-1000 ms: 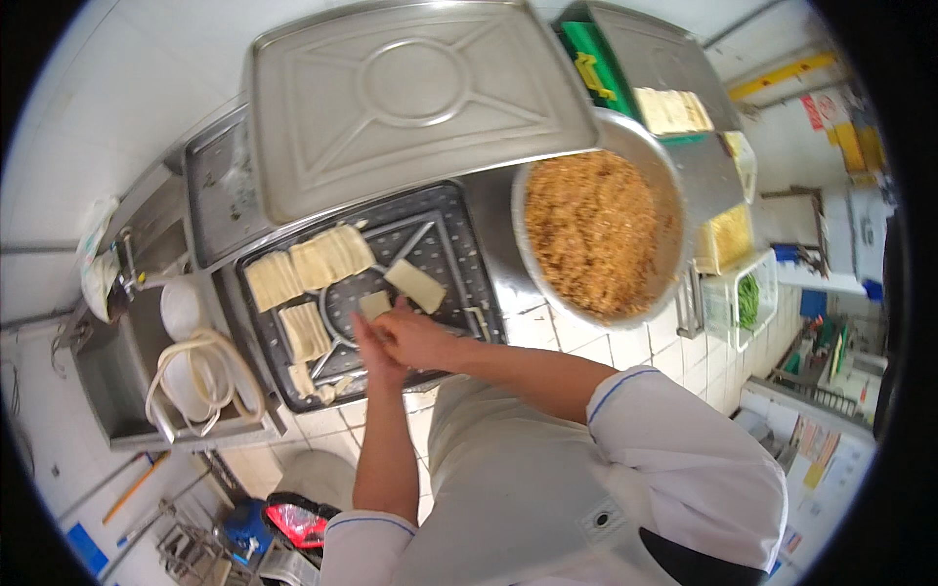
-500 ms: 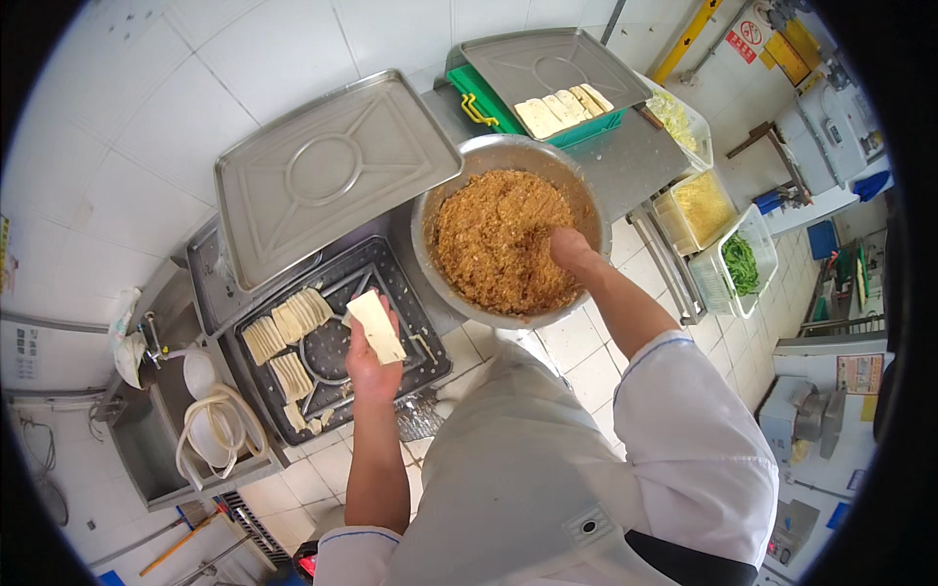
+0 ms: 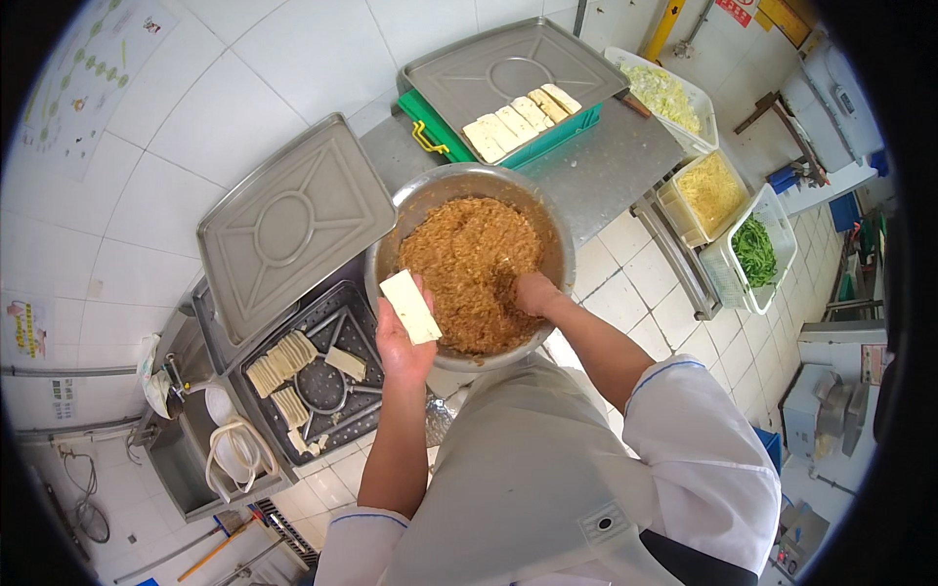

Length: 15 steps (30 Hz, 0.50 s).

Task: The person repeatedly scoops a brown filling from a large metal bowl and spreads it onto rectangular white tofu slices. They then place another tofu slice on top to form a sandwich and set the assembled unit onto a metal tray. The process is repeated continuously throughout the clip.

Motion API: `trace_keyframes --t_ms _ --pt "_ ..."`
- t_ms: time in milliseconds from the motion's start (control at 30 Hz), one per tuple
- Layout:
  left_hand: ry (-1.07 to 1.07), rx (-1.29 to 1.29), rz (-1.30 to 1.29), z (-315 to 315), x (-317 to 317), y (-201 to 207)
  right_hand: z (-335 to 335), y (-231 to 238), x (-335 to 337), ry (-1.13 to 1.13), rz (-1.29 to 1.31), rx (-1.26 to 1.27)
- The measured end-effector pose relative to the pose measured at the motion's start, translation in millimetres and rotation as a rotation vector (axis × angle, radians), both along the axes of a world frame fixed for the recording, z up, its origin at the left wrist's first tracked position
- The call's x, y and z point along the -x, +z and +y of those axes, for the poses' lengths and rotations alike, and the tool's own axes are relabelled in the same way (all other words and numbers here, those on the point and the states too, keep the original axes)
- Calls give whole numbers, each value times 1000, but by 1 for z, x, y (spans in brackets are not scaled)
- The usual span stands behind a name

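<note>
A flat, pale yellow tofu slice (image 3: pixel 410 307) lies across my left hand (image 3: pixel 405 344), whose fingers curl around its edges. That hand is at the near left rim of a large steel bowl (image 3: pixel 379 256). Brown minced filling (image 3: pixel 469 244) heaps up inside the bowl. My right hand (image 3: pixel 534 294) is sunk into the filling on the bowl's right side, and its fingers are hidden. To the left, a black perforated tray (image 3: pixel 337 430) bears several stacked tofu slices (image 3: pixel 281 363) and a single tofu slice (image 3: pixel 346 363) lying apart.
A grey metal tray (image 3: pixel 296 220) leans left of the bowl. Behind, another grey tray (image 3: pixel 469 68) with several tofu pieces (image 3: pixel 508 125) rests on a green crate (image 3: pixel 565 134). Baskets of shredded cabbage (image 3: pixel 664 98), yellow shreds (image 3: pixel 711 195) and green leaves (image 3: pixel 752 250) stand at right. A sink (image 3: pixel 176 459) is at left.
My left hand has carried the tofu slice from over the black tray to the bowl's rim. My right hand stays in the filling. The whole view has shifted a little.
</note>
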State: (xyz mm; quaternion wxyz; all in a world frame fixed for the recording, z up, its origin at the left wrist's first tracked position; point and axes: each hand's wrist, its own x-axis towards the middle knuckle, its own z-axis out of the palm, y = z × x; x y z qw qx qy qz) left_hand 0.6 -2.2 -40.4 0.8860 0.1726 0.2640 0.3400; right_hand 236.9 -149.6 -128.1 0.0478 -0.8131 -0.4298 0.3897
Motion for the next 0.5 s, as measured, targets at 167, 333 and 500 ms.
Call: trace_keyframes --t_ms 167,333,500 --pt "-43 2 -49 -11 -23 1 1 75 5 -600 702 -516" --pt "-198 -49 -151 -26 -41 23 20 161 53 -476 611 -752" --pt "-287 -30 -200 -35 -41 53 28 199 88 -96 11 -981"
